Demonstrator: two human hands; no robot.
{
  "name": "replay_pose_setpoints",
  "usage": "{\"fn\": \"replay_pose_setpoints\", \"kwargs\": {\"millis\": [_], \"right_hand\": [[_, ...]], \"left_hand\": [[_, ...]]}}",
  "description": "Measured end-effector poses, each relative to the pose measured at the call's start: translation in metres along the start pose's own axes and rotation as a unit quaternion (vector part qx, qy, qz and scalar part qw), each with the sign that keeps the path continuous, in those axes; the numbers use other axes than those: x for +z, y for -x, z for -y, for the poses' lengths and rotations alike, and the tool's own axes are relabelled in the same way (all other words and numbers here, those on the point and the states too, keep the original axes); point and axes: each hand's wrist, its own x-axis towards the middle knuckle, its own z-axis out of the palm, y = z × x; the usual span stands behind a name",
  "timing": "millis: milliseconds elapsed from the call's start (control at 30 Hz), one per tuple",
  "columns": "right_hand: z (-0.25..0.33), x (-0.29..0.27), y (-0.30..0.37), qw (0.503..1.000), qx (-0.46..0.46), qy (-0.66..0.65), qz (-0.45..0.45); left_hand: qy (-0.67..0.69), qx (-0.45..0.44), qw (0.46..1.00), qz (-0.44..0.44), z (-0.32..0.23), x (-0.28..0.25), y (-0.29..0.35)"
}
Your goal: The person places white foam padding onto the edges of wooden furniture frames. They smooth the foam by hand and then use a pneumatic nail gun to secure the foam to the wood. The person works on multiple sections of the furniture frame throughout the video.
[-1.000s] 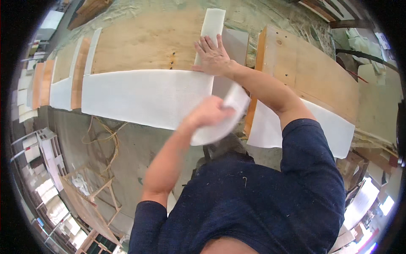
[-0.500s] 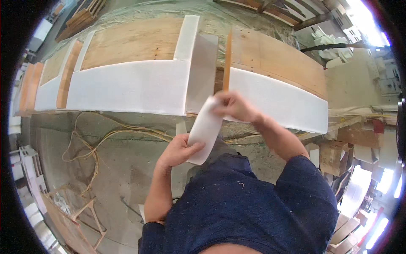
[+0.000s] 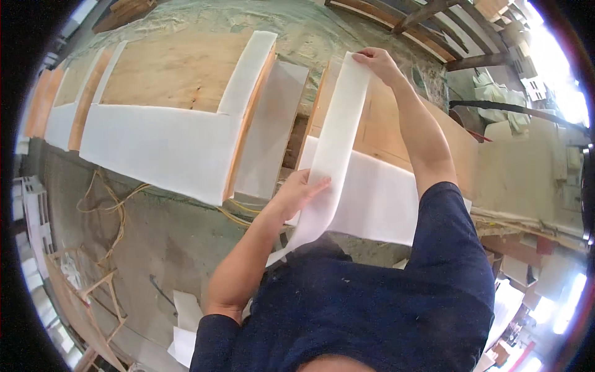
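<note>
A long white foam strip [image 3: 339, 124] stretches between my hands, above the left edge of a wooden panel [image 3: 384, 118] whose near part is covered by white foam [image 3: 378, 195]. Its far end is pinched in my right hand [image 3: 379, 63], out over the panel's far edge. My left hand [image 3: 299, 193] grips the strip lower down, thumb on top. Below that hand the strip's tail bends and hangs toward my body. To the left lies another wooden panel [image 3: 176, 74], with white foam along its near part and right edge.
A grey-white board [image 3: 269, 130] fills the space between the two panels. Yellow cords [image 3: 118, 214] lie on the floor at left. White foam scraps [image 3: 185, 322] rest near my left elbow. A dark bar [image 3: 514, 108] and wooden beams [image 3: 427, 15] stand at the far right.
The strip was short and bunched between my hands; now it is drawn out long. My right hand has moved far forward, my left hand forward and right. The view has shifted right.
</note>
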Motion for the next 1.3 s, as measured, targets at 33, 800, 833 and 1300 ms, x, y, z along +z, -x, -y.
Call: {"fn": "replay_pose_setpoints", "kwargs": {"millis": [33,800,833,1300], "right_hand": [[-0.01,0.005,-0.015,1.0,-0.006,0.006,0.01],[-0.051,0.071,-0.041,0.906,-0.142,0.391,-0.085],[-0.045,0.082,-0.024,0.894,-0.15,0.42,-0.048],[0.012,0.12,0.11,0.883,-0.167,0.414,0.147]], "left_hand": [[0.012,-0.003,1.0,-0.011,0.003,0.0,-0.012],[0.018,-0.028,0.995,-0.095,0.013,-0.023,-0.082],[0.013,-0.032,0.995,-0.092,0.013,-0.024,-0.083],[0.038,-0.059,0.989,-0.132,0.021,-0.026,-0.094]]}}
